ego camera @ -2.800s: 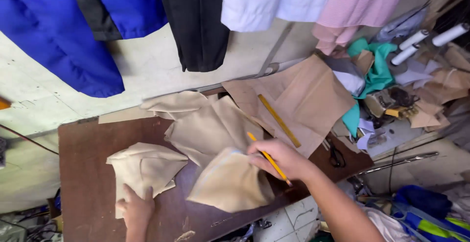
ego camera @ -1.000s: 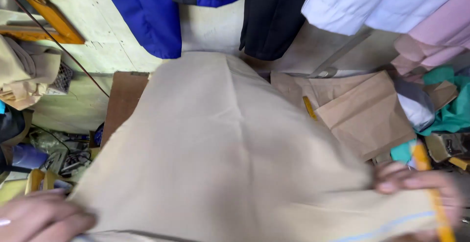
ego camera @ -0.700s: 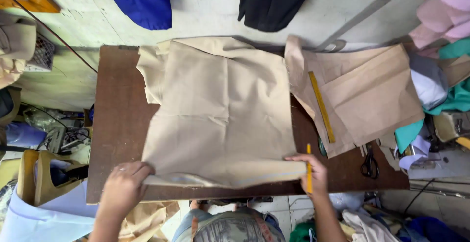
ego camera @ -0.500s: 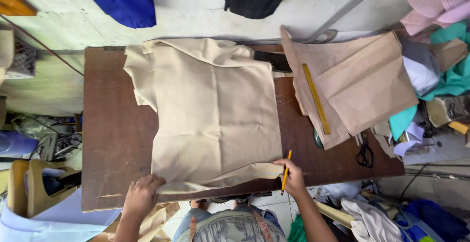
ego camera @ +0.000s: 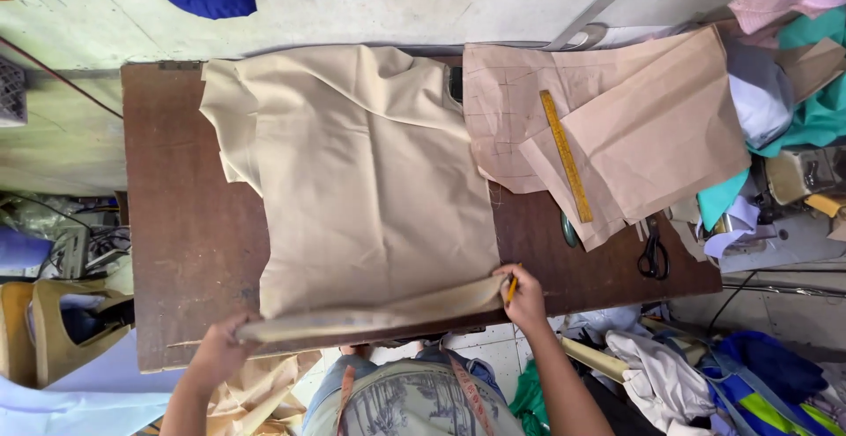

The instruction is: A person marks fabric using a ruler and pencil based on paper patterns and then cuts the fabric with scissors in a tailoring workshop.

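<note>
Tan cloth [ego camera: 370, 189]: lying spread on the brown surface [ego camera: 185, 224], near edge being gripped by left hand [ego camera: 220, 352] and right hand [ego camera: 522, 290], the latter also holding a pencil [ego camera: 511, 288]. Ruler [ego camera: 566, 156] and scissors [ego camera: 653, 253] lying beyond the right hand. Step: squaring the cloth flat; edges need even tension.

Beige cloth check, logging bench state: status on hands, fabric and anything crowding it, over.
Left hand and right hand grip the near edge of the beige cloth; right also holds a pencil. Cloth spread on the table. Paper patterns and yellow ruler alongside.
</note>
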